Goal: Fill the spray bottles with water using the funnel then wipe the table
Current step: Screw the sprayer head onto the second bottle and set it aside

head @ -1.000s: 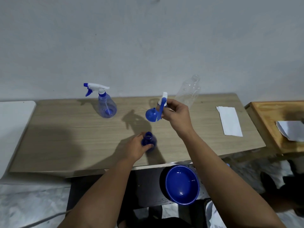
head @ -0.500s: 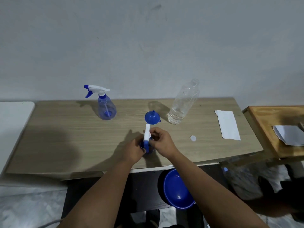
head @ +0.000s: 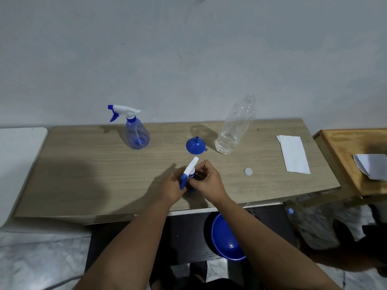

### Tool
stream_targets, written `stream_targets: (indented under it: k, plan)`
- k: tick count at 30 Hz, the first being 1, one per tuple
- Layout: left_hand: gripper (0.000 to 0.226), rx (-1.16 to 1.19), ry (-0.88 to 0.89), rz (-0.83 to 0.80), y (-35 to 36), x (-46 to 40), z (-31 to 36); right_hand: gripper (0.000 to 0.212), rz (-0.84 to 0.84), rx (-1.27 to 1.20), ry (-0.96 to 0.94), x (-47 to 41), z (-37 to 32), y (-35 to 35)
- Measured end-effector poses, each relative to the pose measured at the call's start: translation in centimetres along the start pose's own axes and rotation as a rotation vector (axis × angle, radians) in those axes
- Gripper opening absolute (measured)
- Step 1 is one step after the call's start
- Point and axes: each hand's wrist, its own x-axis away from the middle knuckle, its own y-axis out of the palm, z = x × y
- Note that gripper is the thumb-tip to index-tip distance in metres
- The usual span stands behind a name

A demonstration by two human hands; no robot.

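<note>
Both hands meet near the front edge of the light wood-grain counter. The left hand has its fingers wrapped around the small dark-blue spray bottle, which is almost hidden between the hands. The right hand has its fingers closed on the white and blue trigger head, apparently twisting it onto the neck.

If the collar goes on crooked, the thread could cross and the bottle would leak when tipped. The bottle also stands near the counter's front edge, so a hard twist could tip it toward the floor. Whether it holds water cannot be told.

Farther back, to the left, stands the second spray bottle, translucent blue with its trigger head fitted. The small blue plastic funnel rests mouth-down, spout up, beside the uncapped clear plastic water bottle, which holds a little water. A round white cap and a folded white paper towel lie to the right.
</note>
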Motion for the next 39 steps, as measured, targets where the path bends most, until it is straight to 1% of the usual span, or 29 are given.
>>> stream_targets:
  k: [3, 5, 6, 8, 9, 10, 12, 15, 16, 17, 19, 20, 22, 23, 25, 26, 28, 29, 31, 32, 34, 36, 38, 39]
  plan:
    - [0.035, 0.022, -0.002, -0.006, 0.0, 0.0, 0.2, 0.036, 0.012, -0.024, 0.022, 0.1, 0.1, 0.1]
    - [0.03, 0.009, -0.013, -0.01, 0.0, 0.0, 0.1, 0.051, -0.024, -0.061, 0.022, 0.2, 0.0, 0.0]
    - [0.029, 0.003, -0.013, -0.008, 0.0, 0.0, 0.1, 0.052, -0.027, -0.062, 0.008, 0.2, 0.0, 0.0]
    - [0.031, 0.005, 0.006, 0.013, 0.0, 0.3, 0.2, 0.037, -0.007, -0.049, -0.006, 0.1, 0.4, 0.1]
    - [0.034, 0.015, 0.016, 0.026, -0.1, 0.5, 0.3, 0.033, -0.001, -0.049, 0.006, 0.2, 0.5, 0.1]
    - [0.036, 0.011, 0.02, 0.035, -0.1, 0.6, 0.4, 0.033, 0.007, -0.041, 0.019, 0.2, 0.6, 0.1]
    - [0.038, -0.024, 0.026, 0.058, -0.3, 0.9, 0.9, 0.039, 0.006, -0.055, 0.021, 0.3, 0.7, 0.1]
    - [0.034, -0.031, 0.003, 0.081, -0.2, 1.1, 1.0, 0.058, -0.023, -0.088, -0.012, 0.3, 0.4, 0.1]
    - [0.033, -0.054, -0.001, 0.086, -0.3, 1.1, 1.1, 0.055, -0.027, -0.069, -0.031, 0.3, 0.5, 0.2]
    - [0.034, -0.064, -0.003, 0.095, -0.2, 1.2, 1.1, 0.046, -0.024, -0.054, -0.037, 0.3, 0.7, 0.2]
    - [0.042, -0.079, -0.011, 0.094, -0.3, 1.4, 1.2, 0.027, 0.005, -0.056, 0.001, 0.4, 0.6, 0.2]
    - [0.046, -0.086, -0.006, 0.096, -0.4, 1.5, 1.3, 0.025, 0.02, -0.052, 0.015, 0.4, 0.6, 0.1]
    - [0.048, -0.063, 0.017, 0.086, -0.4, 1.5, 1.2, 0.029, 0.031, -0.04, 0.007, 0.1, 0.9, 0.1]
    - [0.045, -0.047, 0.032, 0.087, -0.4, 1.4, 1.1, 0.033, 0.015, -0.043, 0.001, 0.2, 0.8, 0.1]
    - [0.033, -0.028, 0.041, 0.072, -0.3, 1.4, 0.9, 0.049, -0.018, -0.042, -0.017, 0.4, 0.8, 0.1]
    - [0.029, -0.034, 0.039, 0.066, -0.2, 1.3, 0.6, 0.048, -0.025, -0.036, -0.028, 0.4, 0.9, 0.1]
    - [0.032, -0.065, 0.075, 0.051, -0.3, 1.4, 0.5, 0.03, -0.014, -0.045, -0.019, 0.3, 1.2, 0.1]
    - [0.036, -0.092, 0.099, 0.035, -0.3, 1.4, 0.3, 0.026, -0.004, -0.035, -0.007, 0.3, 1.2, 0.1]
    - [0.043, -0.161, 0.103, 0.055, -0.5, 1.8, 0.4, 0.025, 0.007, -0.027, -0.014, 0.4, 1.1, 0.1]
    - [0.043, -0.166, 0.109, 0.073, -0.5, 1.9, 0.3, 0.029, -0.004, -0.039, -0.026, 0.4, 1.1, 0.2]
    - [0.04, -0.102, 0.166, 0.075, -0.4, 2.0, 0.6, 0.05, -0.036, -0.066, -0.029, 0.4, 1.2, 0.2]
    - [0.034, -0.065, 0.169, 0.07, -0.5, 2.0, 0.7, 0.063, -0.056, -0.051, -0.056, 0.4, 1.1, 0.1]
    - [0.032, -0.028, 0.114, 0.077, -0.3, 2.0, 0.6, 0.061, -0.07, -0.032, -0.096, 0.2, 1.0, 0.1]
    - [0.031, -0.004, 0.087, 0.073, -0.4, 2.0, 0.6, 0.055, -0.072, -0.027, -0.107, 0.2, 0.8, 0.1]
